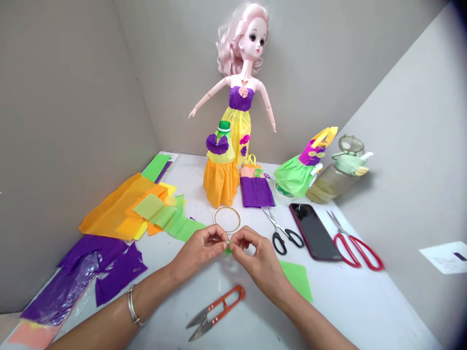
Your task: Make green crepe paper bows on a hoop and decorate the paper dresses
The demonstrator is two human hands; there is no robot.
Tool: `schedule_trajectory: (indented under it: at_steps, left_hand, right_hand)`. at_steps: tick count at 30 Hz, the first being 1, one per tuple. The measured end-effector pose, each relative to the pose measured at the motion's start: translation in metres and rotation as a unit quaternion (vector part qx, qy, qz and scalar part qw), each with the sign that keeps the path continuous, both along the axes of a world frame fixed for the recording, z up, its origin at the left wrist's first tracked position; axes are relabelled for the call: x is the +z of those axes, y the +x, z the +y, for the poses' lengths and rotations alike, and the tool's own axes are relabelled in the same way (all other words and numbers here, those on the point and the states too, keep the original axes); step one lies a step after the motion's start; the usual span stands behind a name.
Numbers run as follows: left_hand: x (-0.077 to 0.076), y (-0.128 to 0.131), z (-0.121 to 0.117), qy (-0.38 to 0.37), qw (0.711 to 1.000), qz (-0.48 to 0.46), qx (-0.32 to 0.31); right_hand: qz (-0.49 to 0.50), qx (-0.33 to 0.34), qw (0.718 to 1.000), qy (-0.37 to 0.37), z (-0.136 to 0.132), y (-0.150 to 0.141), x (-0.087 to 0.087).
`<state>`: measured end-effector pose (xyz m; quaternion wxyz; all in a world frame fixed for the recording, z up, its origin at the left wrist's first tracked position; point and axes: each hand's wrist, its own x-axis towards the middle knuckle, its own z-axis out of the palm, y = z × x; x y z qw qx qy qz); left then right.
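Observation:
My left hand (199, 253) and my right hand (255, 257) meet above the white table (357, 306), fingertips pinched together on a small green paper piece (227, 249). Most of that piece is hidden by my fingers. A silver bangle sits on my left wrist. Just behind my hands lies a roll of clear tape (226, 218). Orange thread snips (215, 313) lie in front of my hands. A square of green paper (297, 278) lies under my right wrist.
A pink-haired doll (241, 82) in a purple and yellow paper dress stands at the back, with three small paper dresses before it. Black scissors (282, 233), a phone (314, 231), red scissors (355, 245) and a water bottle (339, 175) lie right. Crepe paper sheets (120, 209) cover the left.

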<state>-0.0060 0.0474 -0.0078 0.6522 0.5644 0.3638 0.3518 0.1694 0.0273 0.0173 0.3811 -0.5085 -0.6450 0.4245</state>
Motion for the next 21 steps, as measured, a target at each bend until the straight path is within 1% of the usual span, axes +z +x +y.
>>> schedule_trajectory:
  at_steps: [2, 4, 8, 10, 14, 18, 21]
  left_hand:
    - [0.002, 0.0, -0.001, -0.009, 1.0, -0.002, 0.011]
    - [0.004, -0.001, -0.002, -0.028, 0.999, -0.016, 0.038]
    - [0.006, -0.001, -0.005, -0.084, 0.99, -0.075, 0.086]
    - [0.006, 0.0, -0.006, -0.107, 0.984, -0.103, 0.098]
    - [0.005, 0.001, -0.005, -0.129, 0.972, -0.148, 0.128]
    - [0.001, 0.003, -0.004, -0.15, 0.964, -0.177, 0.133]
    - [-0.002, 0.003, -0.003, -0.157, 0.964, -0.181, 0.114]
  right_hand:
    - [0.001, 0.014, 1.0, -0.002, 0.0, 0.003, 0.0]
    - [0.008, 0.02, 1.0, -0.002, 0.0, 0.009, 0.0]
    - [0.02, 0.005, 1.0, -0.015, 0.003, 0.02, -0.003]
    - [0.035, 0.011, 0.999, -0.03, 0.005, 0.022, -0.006]
    - [0.101, 0.045, 0.99, -0.083, 0.005, 0.018, -0.014]
    - [0.124, 0.056, 0.984, -0.113, 0.005, 0.015, -0.024]
    - [0.146, 0.043, 0.979, -0.137, 0.007, 0.016, -0.027]
